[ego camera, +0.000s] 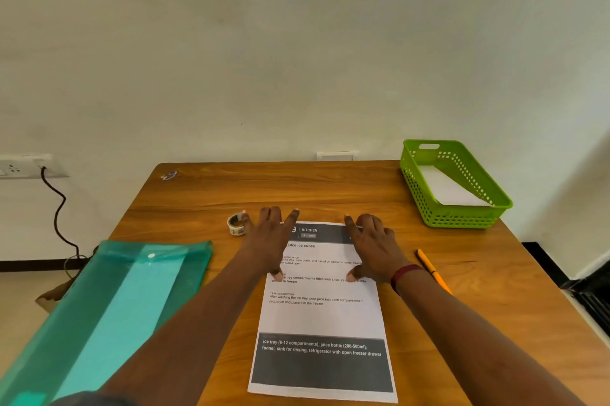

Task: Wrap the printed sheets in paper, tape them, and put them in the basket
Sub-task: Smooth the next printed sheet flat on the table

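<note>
Hands (267,240) (371,247) flat on smooth rectangular printed sheets (321,316).

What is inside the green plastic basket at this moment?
Inside the green perforated plastic basket, at the table's far right corner, lies a flat white paper item, leaning against the right wall. Whether it is a wrapped packet or loose sheets cannot be told; the near wall hides its lower edge.

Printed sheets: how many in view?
1 for certain: the printed sheet lies flat mid-table under both hands. White paper in the green basket shows no print; more sheets may be hidden.
</note>
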{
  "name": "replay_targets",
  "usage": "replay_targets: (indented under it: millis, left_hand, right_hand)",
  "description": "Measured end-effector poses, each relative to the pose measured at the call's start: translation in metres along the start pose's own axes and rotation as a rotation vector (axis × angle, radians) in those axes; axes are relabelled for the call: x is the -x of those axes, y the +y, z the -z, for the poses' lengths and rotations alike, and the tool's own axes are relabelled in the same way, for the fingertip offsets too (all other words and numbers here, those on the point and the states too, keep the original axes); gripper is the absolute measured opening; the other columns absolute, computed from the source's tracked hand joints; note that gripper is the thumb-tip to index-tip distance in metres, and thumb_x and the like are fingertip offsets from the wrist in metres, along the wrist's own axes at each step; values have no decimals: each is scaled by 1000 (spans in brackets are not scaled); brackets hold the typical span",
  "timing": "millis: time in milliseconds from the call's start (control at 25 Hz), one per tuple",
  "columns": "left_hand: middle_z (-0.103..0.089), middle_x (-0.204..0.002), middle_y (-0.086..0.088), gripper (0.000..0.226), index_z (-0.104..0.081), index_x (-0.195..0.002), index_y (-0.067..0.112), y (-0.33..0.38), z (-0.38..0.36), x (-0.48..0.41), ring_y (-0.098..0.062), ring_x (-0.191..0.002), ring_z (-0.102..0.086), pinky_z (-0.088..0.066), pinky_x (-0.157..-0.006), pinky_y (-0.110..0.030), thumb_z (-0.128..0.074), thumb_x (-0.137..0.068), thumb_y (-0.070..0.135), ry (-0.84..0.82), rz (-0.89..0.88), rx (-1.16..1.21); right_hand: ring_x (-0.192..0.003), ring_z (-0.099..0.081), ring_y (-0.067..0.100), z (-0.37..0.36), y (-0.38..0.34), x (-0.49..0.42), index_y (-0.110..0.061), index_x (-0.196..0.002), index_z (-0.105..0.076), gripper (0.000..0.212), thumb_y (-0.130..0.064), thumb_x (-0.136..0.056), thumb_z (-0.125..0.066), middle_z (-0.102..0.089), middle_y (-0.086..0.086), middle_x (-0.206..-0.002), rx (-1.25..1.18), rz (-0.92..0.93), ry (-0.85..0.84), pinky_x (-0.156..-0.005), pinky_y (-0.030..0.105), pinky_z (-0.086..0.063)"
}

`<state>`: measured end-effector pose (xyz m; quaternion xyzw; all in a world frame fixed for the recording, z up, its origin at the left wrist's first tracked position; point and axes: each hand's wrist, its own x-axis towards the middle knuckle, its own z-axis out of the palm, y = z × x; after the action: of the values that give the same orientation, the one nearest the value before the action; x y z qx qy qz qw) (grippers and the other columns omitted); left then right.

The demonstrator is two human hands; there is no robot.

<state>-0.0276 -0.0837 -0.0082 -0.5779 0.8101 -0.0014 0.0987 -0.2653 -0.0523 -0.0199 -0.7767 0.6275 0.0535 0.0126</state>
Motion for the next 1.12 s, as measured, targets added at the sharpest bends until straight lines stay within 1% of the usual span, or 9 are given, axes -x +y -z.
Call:
replay_targets:
  millis: [120, 240, 320, 440, 520, 680, 840, 1000, 1120]
  left_hand:
    - [-27, -147, -9, 125, -5, -152, 28, -6, -6, 7, -33, -140, -23, -29, -109, -62, -88, -60, 46, 54, 13, 107]
    - [-42, -140, -3, 117, -20, -148, 29, -15, -13, 19, -27, -128, -43, -48, -98, -46, -90, -56, 42, 125, 9, 320]
    - [-49, -135, -1, 111, -28, -146, 30, -15, -14, 27, -24, -121, -51, -51, -92, -40, -91, -55, 39, 156, 22, 419]
    - [-58, -127, 4, 95, -41, -140, 30, -12, -15, 41, -21, -112, -58, -52, -88, -36, -90, -59, 34, 250, 61, 511]
    - [-64, -116, 5, 67, -55, -129, 29, -12, -18, 50, -16, -103, -62, -52, -84, -31, -85, -69, 29, 343, 80, 573]
    - [-72, -108, 1, 30, -71, -112, 22, -11, -25, 60, -18, -97, -66, -52, -87, -37, -73, -82, 21, 481, 31, 457]
    - [-57, -138, -1, 41, -56, -135, 19, 4, -32, 65, -16, -125, -55, -29, -116, -47, -53, -94, 15, 363, -45, 334]
    - [-30, -157, -6, 51, -30, -151, 13, 19, -47, 70, -19, -145, -28, -12, -122, -40, -37, -101, 24, 260, -121, 221]
    - [-16, -161, -8, 55, -18, -154, 12, 25, -60, 74, -20, -149, -13, -5, -121, -33, -29, -104, 32, 200, -117, 244]
  right_hand:
    - [-133, -27, 32, -2, -1, 5, -16, -154, -4, 122, -53, -67, -81, -29, 14, -143, -7, -15, 64, -105, 47, -35]
    - [-125, -33, 27, -4, -1, 14, -22, -153, -12, 118, -53, -64, -83, -34, 9, -136, -72, -38, 134, -101, 41, -38]
    - [-122, -36, 26, -5, -2, 20, -26, -149, -23, 110, -52, -61, -84, -37, 7, -131, -136, -65, 178, -98, 39, -38]
    - [-113, -44, 25, -13, -4, 32, -25, -135, -46, 87, -47, -61, -86, -47, 4, -120, -224, -95, 287, -89, 37, -41]
    - [-103, -54, 26, -23, -7, 39, -23, -119, -60, 62, -38, -65, -86, -54, 3, -111, -238, -68, 398, -80, 36, -44]
    - [-92, -63, 26, -34, -17, 49, -18, -96, -71, 27, -12, -72, -83, -66, 4, -99, -262, -9, 568, -76, 38, -50]
    - [-106, -67, 27, -36, -29, 54, -15, -104, -73, 27, -13, -77, -76, -72, 6, -109, -166, -4, 505, -91, 46, -52]
    - [-122, -59, 23, -43, -39, 58, -11, -121, -66, 48, -33, -90, -37, -65, 9, -128, -98, 0, 333, -102, 47, -44]
    - [-141, -37, 22, -46, -39, 61, -8, -142, -46, 60, -44, -97, -28, -42, 12, -150, -167, 19, 209, -115, 40, -27]
